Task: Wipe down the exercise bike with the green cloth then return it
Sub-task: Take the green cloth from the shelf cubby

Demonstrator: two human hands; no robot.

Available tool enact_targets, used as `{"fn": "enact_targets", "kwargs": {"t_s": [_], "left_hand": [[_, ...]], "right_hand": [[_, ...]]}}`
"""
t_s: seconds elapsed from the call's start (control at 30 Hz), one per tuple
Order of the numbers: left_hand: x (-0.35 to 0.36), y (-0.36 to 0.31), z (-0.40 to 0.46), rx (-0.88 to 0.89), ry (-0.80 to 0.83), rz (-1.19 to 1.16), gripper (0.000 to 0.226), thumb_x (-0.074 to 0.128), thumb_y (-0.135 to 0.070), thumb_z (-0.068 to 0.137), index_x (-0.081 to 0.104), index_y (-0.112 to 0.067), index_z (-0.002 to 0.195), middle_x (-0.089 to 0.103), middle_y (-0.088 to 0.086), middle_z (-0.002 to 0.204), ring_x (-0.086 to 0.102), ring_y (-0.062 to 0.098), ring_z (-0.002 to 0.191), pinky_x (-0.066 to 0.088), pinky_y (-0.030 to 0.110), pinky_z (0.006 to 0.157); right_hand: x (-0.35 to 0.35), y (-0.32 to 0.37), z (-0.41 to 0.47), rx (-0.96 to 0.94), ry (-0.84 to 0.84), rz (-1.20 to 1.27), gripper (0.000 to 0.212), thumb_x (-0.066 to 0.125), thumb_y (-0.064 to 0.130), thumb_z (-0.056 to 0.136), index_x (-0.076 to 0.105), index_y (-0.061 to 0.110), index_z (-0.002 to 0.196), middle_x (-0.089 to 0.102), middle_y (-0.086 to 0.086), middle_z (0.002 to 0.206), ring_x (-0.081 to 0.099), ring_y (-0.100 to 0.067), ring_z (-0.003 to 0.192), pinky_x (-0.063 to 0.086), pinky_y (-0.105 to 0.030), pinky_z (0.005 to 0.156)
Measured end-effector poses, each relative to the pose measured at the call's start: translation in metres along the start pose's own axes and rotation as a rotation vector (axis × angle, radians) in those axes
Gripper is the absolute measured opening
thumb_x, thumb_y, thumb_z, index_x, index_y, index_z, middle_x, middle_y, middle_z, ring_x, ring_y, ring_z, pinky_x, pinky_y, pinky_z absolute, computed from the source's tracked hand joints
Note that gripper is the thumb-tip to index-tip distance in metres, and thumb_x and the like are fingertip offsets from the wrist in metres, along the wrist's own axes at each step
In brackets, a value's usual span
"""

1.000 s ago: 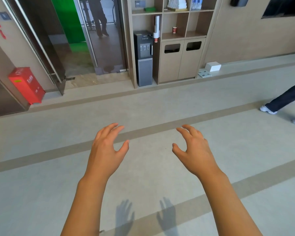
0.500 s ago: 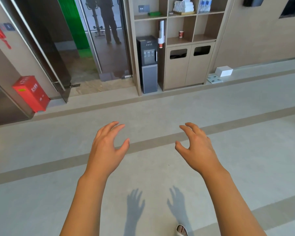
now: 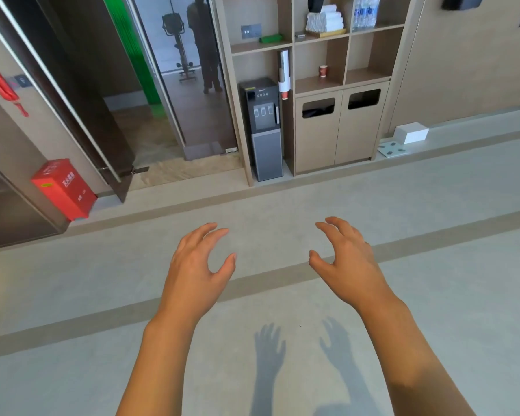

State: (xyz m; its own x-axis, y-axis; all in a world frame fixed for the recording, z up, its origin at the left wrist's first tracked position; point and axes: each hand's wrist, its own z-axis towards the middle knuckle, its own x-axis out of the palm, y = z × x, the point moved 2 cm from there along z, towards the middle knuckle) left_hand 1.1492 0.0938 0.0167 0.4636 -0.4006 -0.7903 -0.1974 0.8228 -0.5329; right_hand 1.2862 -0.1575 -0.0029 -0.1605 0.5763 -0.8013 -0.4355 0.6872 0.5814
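Hands, left (image 3: 197, 265) and right (image 3: 347, 259), loosely spread and holding nothing, green cloth (image 3: 270, 39) on shelf unit (image 3: 291, 45) ahead, water dispenser (image 3: 263, 127) below

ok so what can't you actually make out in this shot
- Green cloth: head view, a small green item on the upper shelf; too small to tell whether it is the cloth or how it is folded.
- Exercise bike: seen only through the glass, dim; a standing person covers its right side.
- Bin openings: interiors too dark to read.
- Left hand and right hand: palms face down, undersides hidden; both hold nothing.
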Motion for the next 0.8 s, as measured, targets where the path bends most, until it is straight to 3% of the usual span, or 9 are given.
{"fn": "enact_targets", "kwargs": {"t_s": [0.37, 0.53, 0.67, 0.8], "left_hand": [[0.044, 0.031, 0.131, 0.011, 0.017, -0.014, 0.047, 0.067, -0.04, 0.097, 0.057, -0.035, 0.143, 0.046, -0.016, 0.154, 0.035, 0.007, 0.145, 0.031, 0.026, 0.115], [0.049, 0.068, 0.224, 0.036, 0.024, -0.049, 0.048, 0.067, -0.039, 0.097, 0.057, -0.033, 0.143, 0.048, -0.011, 0.154, 0.039, 0.012, 0.145, 0.039, 0.038, 0.119], [0.038, 0.097, 0.298, 0.037, 0.022, -0.057, 0.048, 0.067, -0.039, 0.098, 0.056, -0.035, 0.144, 0.046, -0.014, 0.155, 0.037, 0.01, 0.146, 0.034, 0.031, 0.116], [0.032, 0.127, 0.355, 0.03, 0.023, -0.054, 0.05, 0.067, -0.041, 0.098, 0.054, -0.036, 0.146, 0.044, -0.013, 0.158, 0.035, 0.011, 0.148, 0.036, 0.035, 0.118]], "right_hand": [[0.024, -0.017, 0.129, 0.042, 0.001, -0.051, 0.061, 0.06, 0.045, 0.101, 0.042, 0.028, 0.158, 0.032, 0.006, 0.167, 0.033, -0.019, 0.152, 0.032, -0.043, 0.122], [0.044, 0.0, 0.205, 0.061, -0.011, -0.096, 0.061, 0.058, 0.048, 0.102, 0.041, 0.031, 0.158, 0.031, 0.007, 0.168, 0.032, -0.019, 0.153, 0.031, -0.043, 0.123], [0.057, 0.025, 0.272, 0.066, -0.014, -0.12, 0.061, 0.057, 0.047, 0.102, 0.04, 0.03, 0.158, 0.03, 0.008, 0.168, 0.031, -0.018, 0.153, 0.031, -0.042, 0.122], [0.075, 0.049, 0.332, 0.066, -0.036, -0.128, 0.062, 0.058, 0.048, 0.102, 0.04, 0.031, 0.159, 0.03, 0.008, 0.168, 0.03, -0.018, 0.153, 0.03, -0.043, 0.123]]}}
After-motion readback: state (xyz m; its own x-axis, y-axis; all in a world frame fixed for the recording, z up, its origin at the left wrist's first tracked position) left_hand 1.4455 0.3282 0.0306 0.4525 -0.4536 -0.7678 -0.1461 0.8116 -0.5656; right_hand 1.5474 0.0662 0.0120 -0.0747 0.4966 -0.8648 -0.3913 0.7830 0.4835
